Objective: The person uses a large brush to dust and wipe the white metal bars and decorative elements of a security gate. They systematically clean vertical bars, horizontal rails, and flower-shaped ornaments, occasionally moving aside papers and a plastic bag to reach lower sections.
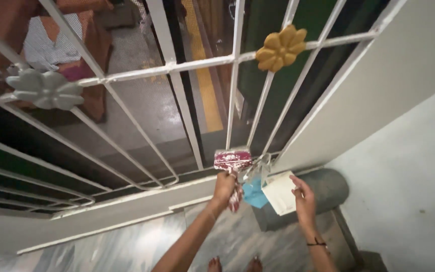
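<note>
My left hand (223,187) grips the handle of a wide paintbrush (232,160) with dark red stains on its ferrule and handle; its bristles touch the low part of a white metal window grille (171,66). My right hand (304,200) holds a white sheet of card (279,192) against the grille's lower right corner, beside the brush. A blue scrap (254,194) shows under the card. The grille bears a yellow metal flower (281,48) and a white metal flower (45,88).
A white wall (404,166) rises close on the right. A grey rounded ledge (328,187) sits below the grille corner. Marble floor (127,249) and my bare toes (233,264) are below. Beyond the bars lie a floor and red and checked cloth (51,45).
</note>
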